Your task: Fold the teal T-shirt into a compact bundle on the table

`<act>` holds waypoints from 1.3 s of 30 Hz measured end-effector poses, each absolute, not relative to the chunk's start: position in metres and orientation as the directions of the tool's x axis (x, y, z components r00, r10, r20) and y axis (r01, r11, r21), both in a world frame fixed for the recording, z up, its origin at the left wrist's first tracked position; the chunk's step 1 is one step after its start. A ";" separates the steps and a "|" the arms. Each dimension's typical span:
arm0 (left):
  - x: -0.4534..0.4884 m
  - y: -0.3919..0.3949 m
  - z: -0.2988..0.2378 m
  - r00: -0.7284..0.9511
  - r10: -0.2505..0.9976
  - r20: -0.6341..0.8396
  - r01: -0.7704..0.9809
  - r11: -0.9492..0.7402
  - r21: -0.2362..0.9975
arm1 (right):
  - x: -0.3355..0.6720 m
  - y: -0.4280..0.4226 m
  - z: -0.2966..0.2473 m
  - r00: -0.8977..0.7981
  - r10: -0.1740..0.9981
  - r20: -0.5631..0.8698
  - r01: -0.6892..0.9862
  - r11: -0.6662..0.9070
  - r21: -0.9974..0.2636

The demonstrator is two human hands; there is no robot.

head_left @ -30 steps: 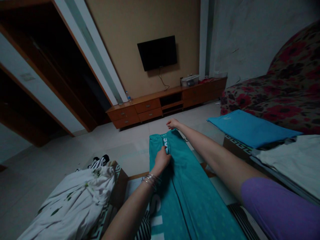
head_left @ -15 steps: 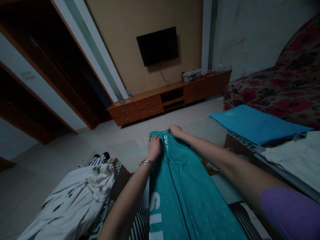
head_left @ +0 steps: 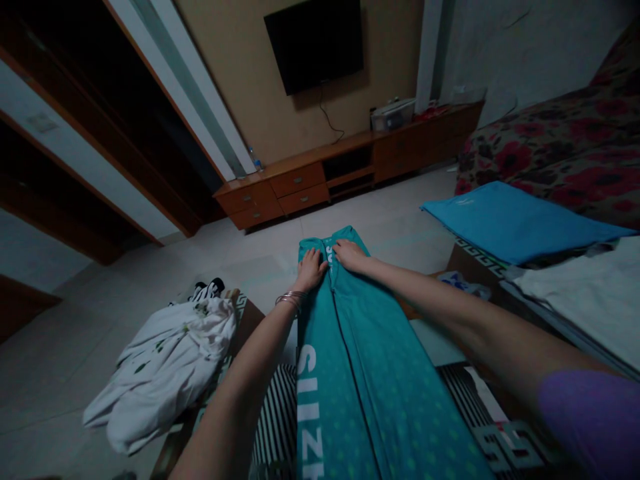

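A teal sports garment (head_left: 380,360) with white lettering, pale dots and a dark line down its middle lies lengthwise in front of me, folded into a long strip. My left hand (head_left: 311,269), silver bangles at its wrist, rests on the far left part of the cloth with its fingers apart. Across the line from it, my right hand (head_left: 349,255) lies on the far right part, its fingers laid on the fabric. Between the hands, some white print is partly covered. Striped cloth or board shows under both sides of the garment.
On the left, a crumpled white garment (head_left: 175,360) with green leaf prints hangs over a box's edge. A folded blue garment (head_left: 520,217) and a white cloth (head_left: 590,293) lie at the right. Beyond stand a wooden TV cabinet (head_left: 300,190) and a flowered sofa (head_left: 555,157).
My right hand has let go of the far edge and moved left onto the cloth. The garment's far right corner now lies uncovered. The view has tipped downward.
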State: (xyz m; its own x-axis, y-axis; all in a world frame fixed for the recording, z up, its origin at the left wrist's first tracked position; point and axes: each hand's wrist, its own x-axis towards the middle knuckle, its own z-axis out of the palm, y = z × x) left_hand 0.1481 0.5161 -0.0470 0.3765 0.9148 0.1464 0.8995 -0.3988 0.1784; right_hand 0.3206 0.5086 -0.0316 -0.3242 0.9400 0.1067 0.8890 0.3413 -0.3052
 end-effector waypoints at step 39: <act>0.034 0.042 -0.041 0.938 0.347 0.020 0.347 -0.930 -0.124 | 0.459 0.014 -0.072 -0.713 0.646 0.274 0.625 0.762 -0.171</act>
